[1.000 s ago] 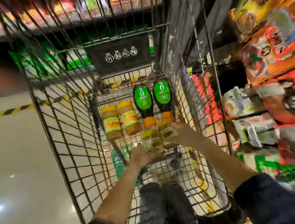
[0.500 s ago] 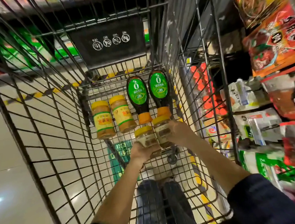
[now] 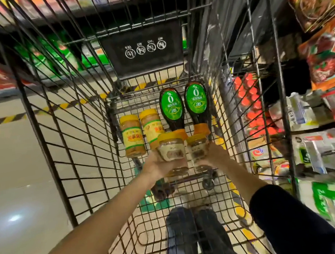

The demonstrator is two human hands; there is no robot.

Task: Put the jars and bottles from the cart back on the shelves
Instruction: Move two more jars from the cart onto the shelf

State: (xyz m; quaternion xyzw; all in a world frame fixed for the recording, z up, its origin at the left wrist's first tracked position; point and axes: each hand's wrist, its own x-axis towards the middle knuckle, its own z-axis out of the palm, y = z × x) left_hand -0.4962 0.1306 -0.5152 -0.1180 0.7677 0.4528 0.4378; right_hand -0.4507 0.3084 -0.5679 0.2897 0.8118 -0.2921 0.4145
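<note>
Both hands are clenched on jars: our left hand [image 3: 155, 166] wraps the near side of a clear jar with a yellow lid [image 3: 171, 152], and our right hand [image 3: 215, 155] grips a second clear jar [image 3: 197, 149] from the right, the two held side by side inside the wire cart [image 3: 48, 124], apparently raised off its floor. Each jar shows dark, brownish contents behind a pale label, but the view is too blurred to say what they hold or how full they are.

Four items lie on the cart's floor beyond our hands. Two yellow-lidded jars with yellow labels [image 3: 132, 136] rest side by side at the left, packed with a tan paste. Two dark squeeze bottles with green labels [image 3: 172, 108] lie at the right, their orange caps pointing toward us and nearly touching the lids of the jars we hold.

To do this step well, we judge that both jars should come straight up and clear of the cart's high wire sides before we swing right, where the store shelves [image 3: 306, 120] stand crowded with packets. Glass, if that is what these are, calls for keeping the two jars apart so they do not knock. We would want to spot a free place on the shelf first; none is plainly visible from here.
</note>
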